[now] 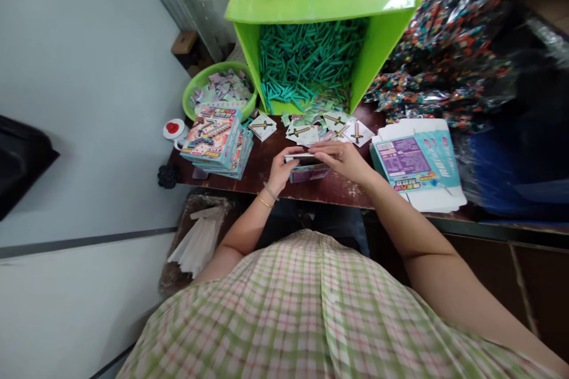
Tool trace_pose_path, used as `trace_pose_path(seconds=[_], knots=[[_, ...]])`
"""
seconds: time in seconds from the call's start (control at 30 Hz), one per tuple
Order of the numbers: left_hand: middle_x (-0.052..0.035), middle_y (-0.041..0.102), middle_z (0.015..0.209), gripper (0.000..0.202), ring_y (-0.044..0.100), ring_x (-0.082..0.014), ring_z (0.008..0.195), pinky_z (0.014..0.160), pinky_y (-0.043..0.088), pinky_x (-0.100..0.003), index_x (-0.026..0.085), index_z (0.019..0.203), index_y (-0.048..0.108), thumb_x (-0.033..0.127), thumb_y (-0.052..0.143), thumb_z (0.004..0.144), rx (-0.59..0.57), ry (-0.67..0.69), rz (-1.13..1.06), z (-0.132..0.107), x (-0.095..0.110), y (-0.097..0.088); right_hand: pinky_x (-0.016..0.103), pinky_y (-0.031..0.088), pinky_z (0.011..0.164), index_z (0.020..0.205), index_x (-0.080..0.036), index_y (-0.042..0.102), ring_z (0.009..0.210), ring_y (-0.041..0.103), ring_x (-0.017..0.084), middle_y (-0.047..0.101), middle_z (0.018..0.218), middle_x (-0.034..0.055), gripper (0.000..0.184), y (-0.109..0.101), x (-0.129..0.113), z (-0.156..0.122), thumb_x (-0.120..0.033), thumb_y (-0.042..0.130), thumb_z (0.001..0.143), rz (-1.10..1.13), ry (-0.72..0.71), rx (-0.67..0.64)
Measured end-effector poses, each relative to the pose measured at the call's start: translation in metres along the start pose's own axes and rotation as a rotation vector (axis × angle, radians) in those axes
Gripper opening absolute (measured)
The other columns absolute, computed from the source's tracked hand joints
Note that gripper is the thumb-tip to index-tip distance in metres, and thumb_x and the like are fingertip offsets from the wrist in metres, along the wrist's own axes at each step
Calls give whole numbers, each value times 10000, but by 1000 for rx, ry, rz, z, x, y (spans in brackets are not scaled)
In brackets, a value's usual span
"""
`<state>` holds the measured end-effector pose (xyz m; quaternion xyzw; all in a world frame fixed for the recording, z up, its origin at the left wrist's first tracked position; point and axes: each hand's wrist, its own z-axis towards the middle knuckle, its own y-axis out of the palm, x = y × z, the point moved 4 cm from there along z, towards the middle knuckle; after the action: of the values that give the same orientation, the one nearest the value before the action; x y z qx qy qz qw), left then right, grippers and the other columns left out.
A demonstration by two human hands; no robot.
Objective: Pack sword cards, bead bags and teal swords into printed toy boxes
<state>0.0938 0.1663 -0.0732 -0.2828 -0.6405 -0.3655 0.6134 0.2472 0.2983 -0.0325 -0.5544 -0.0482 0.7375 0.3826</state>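
A small printed cardboard box point(306, 172) rests on the dark wooden table point(267, 174) directly in front of me. My left hand point(283, 169) grips its left end with curled fingers. My right hand point(338, 156) lies over its top with fingers pressed down on the box's open flap. Just behind the hands lie several white cards printed with swords point(329, 127).
A stack of finished boxes point(217, 141) stands at the left. Flat unfolded cartons point(415, 163) lie at the right. Behind, a green bin point(324, 29) holds teal sticks, a green bowl point(217, 92) holds paper pieces, and shiny packets point(448, 35) pile at the back right.
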Motion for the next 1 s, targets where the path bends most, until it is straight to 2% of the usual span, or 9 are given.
trace_pose_path(seconds=[0.1,0.23,0.4,0.53,0.63,0.73,0.8,0.9,1.0], knots=[[-73,797,1066,298,719,-253,1060,1015,528,-383,199,1038,785,309,808,762,-33,31,18,7,-4,-2,417,589,1038,1337,-243,767,1156,752,262,792,1267,82,364,5,-1,2,-371,592,1045,-60,-24,-41],[-81,792,1129,289,725,-254,1116,1063,540,-420,208,1111,756,372,666,891,-59,88,76,8,-10,-7,385,604,982,1333,-256,768,1107,762,238,801,1232,79,359,14,0,2,-301,518,1080,-248,-85,11],[-148,718,1363,515,684,-291,1286,1132,531,-483,202,1299,697,556,414,1053,-37,428,360,-13,-3,-19,471,558,1059,1326,-237,764,1206,711,281,757,1337,115,366,22,0,-10,-329,497,1092,-447,-130,0],[-134,716,1390,350,671,-257,1325,1165,520,-457,225,1265,721,445,553,1051,-139,698,769,-25,2,-26,538,460,1193,1383,-259,722,1378,613,305,696,1448,98,410,29,4,-26,-450,509,1088,-513,-165,-26],[-123,714,1398,311,676,-224,1324,1152,536,-428,233,1272,714,354,502,1080,-211,774,848,-23,-2,-32,563,386,1263,1442,-275,673,1479,530,295,642,1523,83,415,36,12,-34,-416,486,1099,-511,-167,-12],[-145,642,1497,356,603,-252,1422,1197,495,-457,234,1348,662,405,564,1052,-201,726,796,-21,-17,-35,586,350,1289,1476,-286,639,1512,498,291,618,1551,83,415,39,21,-36,-354,483,1098,-495,-149,7],[-191,603,1523,549,583,-299,1439,1188,495,-492,206,1441,579,510,650,989,-99,577,740,-22,-34,-35,603,337,1295,1469,-300,640,1517,493,295,618,1551,79,409,40,21,-36,-326,486,1092,-478,-136,24],[-188,729,1267,665,720,-318,1191,1040,584,-502,163,1404,578,618,680,930,73,305,707,-33,-67,-28,681,262,1302,1489,-324,609,1597,362,351,521,1634,82,431,50,9,-44,-352,535,1066,-450,-73,138],[-156,754,1156,570,727,-300,1075,992,592,-495,176,1313,642,623,624,959,156,294,757,-55,-83,-9,706,243,1298,1642,-286,394,1654,188,402,269,1762,137,709,68,-10,-65,-461,638,1000,-317,32,321]])
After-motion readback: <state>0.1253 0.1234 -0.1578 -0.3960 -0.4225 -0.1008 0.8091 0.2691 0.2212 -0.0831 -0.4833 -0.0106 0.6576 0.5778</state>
